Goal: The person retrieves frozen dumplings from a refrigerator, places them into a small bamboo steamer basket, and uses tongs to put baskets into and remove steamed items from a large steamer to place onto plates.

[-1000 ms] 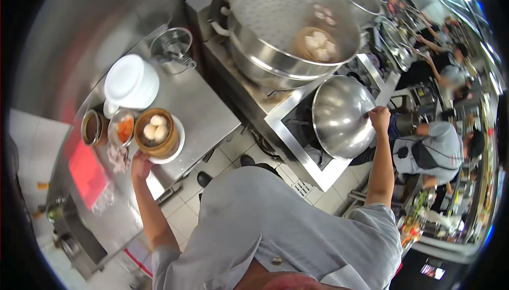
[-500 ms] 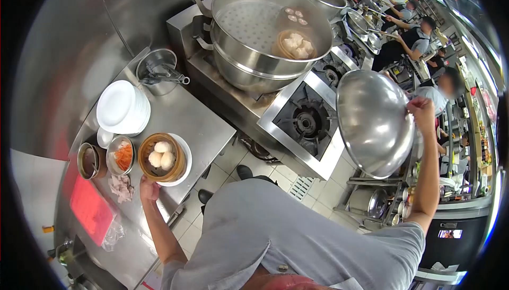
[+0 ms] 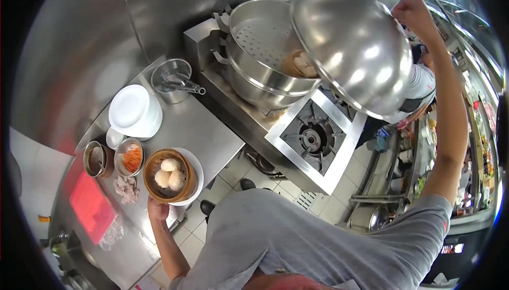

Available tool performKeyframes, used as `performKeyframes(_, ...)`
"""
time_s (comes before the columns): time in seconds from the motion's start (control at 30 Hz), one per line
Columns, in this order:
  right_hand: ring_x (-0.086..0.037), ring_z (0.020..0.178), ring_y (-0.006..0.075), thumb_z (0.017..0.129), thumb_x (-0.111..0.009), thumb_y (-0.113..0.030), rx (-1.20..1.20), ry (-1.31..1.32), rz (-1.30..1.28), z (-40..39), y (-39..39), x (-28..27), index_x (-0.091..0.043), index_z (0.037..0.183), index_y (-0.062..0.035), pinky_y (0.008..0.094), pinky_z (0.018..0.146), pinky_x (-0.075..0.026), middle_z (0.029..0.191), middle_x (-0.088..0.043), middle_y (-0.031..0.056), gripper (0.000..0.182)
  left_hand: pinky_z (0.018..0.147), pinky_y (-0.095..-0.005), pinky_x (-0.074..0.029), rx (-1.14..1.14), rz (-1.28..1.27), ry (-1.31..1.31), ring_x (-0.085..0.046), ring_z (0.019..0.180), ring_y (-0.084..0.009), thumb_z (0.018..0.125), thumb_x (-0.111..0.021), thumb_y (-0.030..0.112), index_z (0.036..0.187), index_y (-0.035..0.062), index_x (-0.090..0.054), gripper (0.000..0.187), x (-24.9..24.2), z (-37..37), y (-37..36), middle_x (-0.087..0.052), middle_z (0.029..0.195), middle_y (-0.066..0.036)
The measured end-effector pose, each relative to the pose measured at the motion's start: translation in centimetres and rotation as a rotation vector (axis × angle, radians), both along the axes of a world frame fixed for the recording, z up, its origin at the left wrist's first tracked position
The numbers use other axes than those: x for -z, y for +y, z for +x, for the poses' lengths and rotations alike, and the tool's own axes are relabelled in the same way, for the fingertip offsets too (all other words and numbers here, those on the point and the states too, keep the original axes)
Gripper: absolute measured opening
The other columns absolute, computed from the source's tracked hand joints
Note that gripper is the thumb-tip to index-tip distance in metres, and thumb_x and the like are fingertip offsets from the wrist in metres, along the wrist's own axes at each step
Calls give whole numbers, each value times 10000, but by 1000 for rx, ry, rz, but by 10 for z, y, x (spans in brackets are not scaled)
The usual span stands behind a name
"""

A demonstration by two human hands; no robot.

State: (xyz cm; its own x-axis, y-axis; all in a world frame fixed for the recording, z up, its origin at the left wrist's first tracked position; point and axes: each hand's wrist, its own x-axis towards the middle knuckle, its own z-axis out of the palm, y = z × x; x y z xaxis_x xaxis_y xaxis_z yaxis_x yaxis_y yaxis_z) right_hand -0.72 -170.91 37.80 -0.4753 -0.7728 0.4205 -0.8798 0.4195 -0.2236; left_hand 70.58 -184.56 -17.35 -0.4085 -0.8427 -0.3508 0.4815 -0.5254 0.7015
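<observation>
My right hand (image 3: 415,18) is closed on a large domed metal lid (image 3: 355,51) at its upper right side; whatever handle it grips is hidden. The lid hangs tilted over the right part of a big steamer pot (image 3: 254,72) and hides some of its rim. Inside the pot, on the perforated tray, a bamboo basket of white dumplings (image 3: 304,65) is partly covered from view. Low on the left, my left hand (image 3: 158,210) is closed at the near edge of a bamboo steamer basket (image 3: 150,181) holding three pale dumplings (image 3: 170,174). A white plate (image 3: 197,169) sits under that basket.
On the steel counter (image 3: 207,125) stand stacked white plates (image 3: 130,111), a metal pot with tongs (image 3: 172,72), a bowl of shredded orange food (image 3: 132,158), a crumpled cloth (image 3: 126,188) and a red board (image 3: 91,205). A gas burner (image 3: 311,139) adjoins the pot. A co-worker (image 3: 421,83) stands behind the lid.
My right hand has raised the lid and swung it left, over the pot's right side. The bamboo basket and plate at my left hand have shifted slightly toward me. The view has turned a little.
</observation>
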Motion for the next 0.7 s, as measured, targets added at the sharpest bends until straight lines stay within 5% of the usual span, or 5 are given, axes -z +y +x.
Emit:
performKeyframes(0.1, -574, 522, 120, 793, -747, -118, -71, 115, 10, 3, -66, 13, -707, 810, 25, 290, 485, -440, 607, -625, 44, 150, 1036, -420, -533, 9, -51, -19, -632, 1223, -257, 899, -737, 125, 1396, 29, -540, 544, 2, 6, 21, -631, 1373, -104)
performKeyframes(0.2, -596, 515, 132, 772, -732, -114, -135, 92, -10, -29, -126, 38, -704, 798, 16, 304, 491, -469, 624, -648, 59, 136, 1004, -440, -564, -90, -7, -40, -646, 1191, -302, 882, -730, 78, 1399, -14, -508, 570, -25, -2, 42, -628, 1335, -151)
performKeyframes(0.3, -600, 504, 143, 767, -730, -115, -136, 46, -4, 5, -158, 57, -702, 782, 10, 303, 503, -486, 620, -645, 66, 129, 1032, -450, -544, -85, 1, -43, -625, 1227, -291, 946, -690, 207, 1429, 25, -498, 551, -34, 5, 62, -599, 1392, -139)
performKeyframes(0.47, -669, 935, 439, 783, -698, -149, -148, 190, 103, -4, -196, 90, -717, 828, 4, 481, 876, -539, 997, -692, 235, 160, 1047, -467, -534, -196, -42, -59, -608, 1256, -291, 969, -672, 268, 1447, 47, -491, 557, -40, 1, 86, -584, 1420, -125)
performKeyframes(0.7, -685, 796, 383, 738, -739, -130, -264, 172, 107, -9, -207, 108, -678, 764, 20, 436, 785, -556, 859, -689, 202, 164, 1066, -462, -519, -236, -78, -53, -588, 1272, -286, 923, -746, 249, 1469, 38, -455, 654, -42, 1, 107, -563, 1435, -120)
